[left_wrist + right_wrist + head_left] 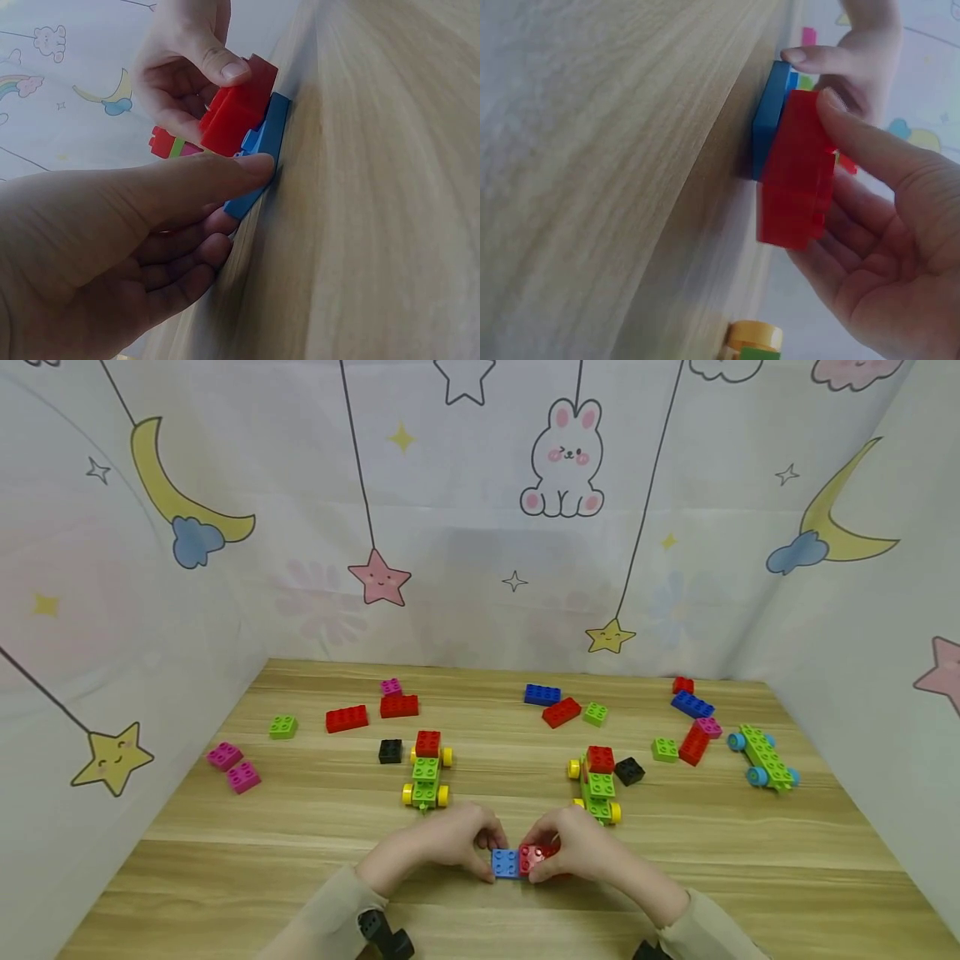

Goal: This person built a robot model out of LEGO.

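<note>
At the near middle of the table, my left hand (459,838) pinches a flat light blue brick (505,863) between thumb and fingers. My right hand (581,843) grips a long red brick (532,857) at the blue brick's right part. In the left wrist view the red brick (241,109) sits tilted over the blue brick (279,124), with blue studs showing below it. The right wrist view shows the red brick (799,161) reaching past the end of the blue brick (771,120). Whether their studs are joined I cannot tell.
Two green cars with yellow wheels and red bricks on top, a left car (426,770) and a right car (600,785), stand beyond my hands. A green base with blue wheels (763,757) is far right. Loose pink bricks (243,777), black bricks (390,751) and others lie around.
</note>
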`<act>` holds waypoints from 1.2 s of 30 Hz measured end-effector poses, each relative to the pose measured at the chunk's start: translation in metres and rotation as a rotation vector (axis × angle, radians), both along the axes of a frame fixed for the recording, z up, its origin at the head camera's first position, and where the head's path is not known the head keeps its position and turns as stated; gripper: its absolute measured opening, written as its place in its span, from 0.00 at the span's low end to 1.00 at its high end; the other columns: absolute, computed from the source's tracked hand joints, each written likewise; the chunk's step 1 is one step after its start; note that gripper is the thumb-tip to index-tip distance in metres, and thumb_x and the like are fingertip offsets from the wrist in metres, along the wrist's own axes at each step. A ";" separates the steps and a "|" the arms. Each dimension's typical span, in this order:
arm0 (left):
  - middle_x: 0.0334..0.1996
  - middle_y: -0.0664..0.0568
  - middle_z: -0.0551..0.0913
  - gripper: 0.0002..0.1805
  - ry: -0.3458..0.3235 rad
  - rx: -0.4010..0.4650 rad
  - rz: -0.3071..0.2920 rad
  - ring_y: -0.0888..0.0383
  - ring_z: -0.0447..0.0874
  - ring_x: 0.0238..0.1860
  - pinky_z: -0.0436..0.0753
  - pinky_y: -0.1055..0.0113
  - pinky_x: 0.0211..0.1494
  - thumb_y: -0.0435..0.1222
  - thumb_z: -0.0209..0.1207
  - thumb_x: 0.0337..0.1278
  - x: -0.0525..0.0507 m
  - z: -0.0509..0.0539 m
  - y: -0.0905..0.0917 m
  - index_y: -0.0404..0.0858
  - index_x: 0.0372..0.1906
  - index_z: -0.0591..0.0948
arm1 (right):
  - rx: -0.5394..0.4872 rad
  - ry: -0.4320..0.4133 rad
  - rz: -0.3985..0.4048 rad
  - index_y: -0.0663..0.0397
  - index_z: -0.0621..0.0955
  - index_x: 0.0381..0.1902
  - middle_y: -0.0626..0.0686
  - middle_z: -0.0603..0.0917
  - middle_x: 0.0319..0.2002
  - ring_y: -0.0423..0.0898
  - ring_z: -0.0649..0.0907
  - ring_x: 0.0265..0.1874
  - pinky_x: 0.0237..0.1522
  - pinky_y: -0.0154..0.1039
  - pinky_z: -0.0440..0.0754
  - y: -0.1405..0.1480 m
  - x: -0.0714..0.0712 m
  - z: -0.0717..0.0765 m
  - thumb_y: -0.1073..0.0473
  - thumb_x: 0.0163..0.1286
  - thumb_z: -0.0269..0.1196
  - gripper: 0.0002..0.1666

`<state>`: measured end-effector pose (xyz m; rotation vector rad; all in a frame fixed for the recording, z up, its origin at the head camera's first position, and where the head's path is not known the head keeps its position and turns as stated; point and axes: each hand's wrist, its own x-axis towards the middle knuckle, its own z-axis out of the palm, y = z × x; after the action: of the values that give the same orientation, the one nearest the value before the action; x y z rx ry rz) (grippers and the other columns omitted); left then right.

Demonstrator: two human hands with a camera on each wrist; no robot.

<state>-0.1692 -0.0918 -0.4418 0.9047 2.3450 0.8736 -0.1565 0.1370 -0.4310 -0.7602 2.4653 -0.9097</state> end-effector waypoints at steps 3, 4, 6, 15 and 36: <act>0.29 0.60 0.80 0.14 -0.002 0.003 0.001 0.68 0.73 0.31 0.75 0.77 0.36 0.36 0.76 0.41 -0.001 0.000 -0.001 0.41 0.37 0.86 | 0.014 -0.005 -0.001 0.51 0.88 0.40 0.45 0.88 0.36 0.37 0.80 0.35 0.39 0.35 0.80 0.000 0.000 0.000 0.53 0.52 0.77 0.17; 0.29 0.60 0.80 0.14 -0.003 0.004 0.000 0.68 0.73 0.31 0.74 0.77 0.36 0.36 0.76 0.41 -0.001 0.000 -0.001 0.41 0.37 0.86 | 0.020 -0.006 0.001 0.51 0.88 0.40 0.44 0.88 0.36 0.37 0.80 0.35 0.39 0.35 0.80 -0.001 0.000 0.000 0.53 0.52 0.77 0.17; 0.29 0.60 0.80 0.14 0.001 0.004 0.002 0.68 0.74 0.31 0.74 0.77 0.36 0.36 0.76 0.41 -0.001 -0.001 -0.002 0.41 0.37 0.86 | 0.029 -0.007 0.005 0.52 0.88 0.40 0.45 0.88 0.37 0.37 0.80 0.35 0.39 0.36 0.80 -0.001 0.000 0.001 0.53 0.53 0.76 0.17; 0.29 0.62 0.80 0.15 0.010 -0.005 0.002 0.69 0.73 0.30 0.75 0.76 0.36 0.36 0.76 0.40 -0.001 -0.003 0.000 0.42 0.37 0.86 | 0.017 0.024 0.024 0.54 0.89 0.39 0.44 0.88 0.35 0.34 0.79 0.34 0.37 0.32 0.78 -0.001 -0.001 -0.001 0.52 0.52 0.77 0.18; 0.28 0.63 0.79 0.14 0.023 -0.017 -0.017 0.70 0.73 0.30 0.74 0.77 0.35 0.38 0.76 0.41 -0.002 -0.003 0.000 0.43 0.37 0.86 | 0.032 0.009 0.060 0.53 0.87 0.39 0.43 0.86 0.35 0.33 0.78 0.33 0.37 0.31 0.78 -0.002 -0.003 0.002 0.54 0.52 0.76 0.17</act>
<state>-0.1716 -0.0921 -0.4448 0.9308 2.3571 0.8403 -0.1592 0.1348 -0.4292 -0.8248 2.4454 -0.8443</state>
